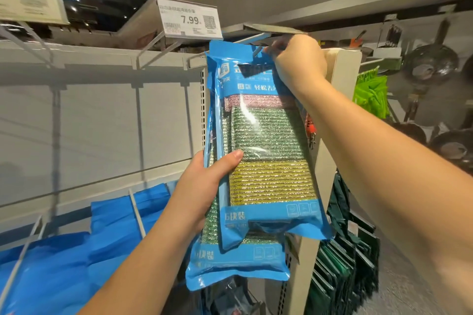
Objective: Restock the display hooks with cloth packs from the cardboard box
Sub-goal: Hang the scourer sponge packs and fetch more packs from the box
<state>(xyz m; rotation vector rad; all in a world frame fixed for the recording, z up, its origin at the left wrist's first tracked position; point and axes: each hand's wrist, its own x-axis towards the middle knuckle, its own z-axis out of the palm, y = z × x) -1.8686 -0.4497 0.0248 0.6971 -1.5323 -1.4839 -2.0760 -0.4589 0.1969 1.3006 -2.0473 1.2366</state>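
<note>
Midway: the right hand (297,64) pinches the front cloth pack (268,151) at the display hook (253,39); the left hand (204,184) grips the stack; neighbouring hooks (156,51) hang bare.

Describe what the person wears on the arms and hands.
Nothing shows on either one. The left hand and right hand are bare, with no gloves, rings, watch or bands visible. Both forearms are bare as far as the frame shows; no sleeve comes into view.

Single head view, close, tilted upward toward shelf (358,0) underside.
</note>
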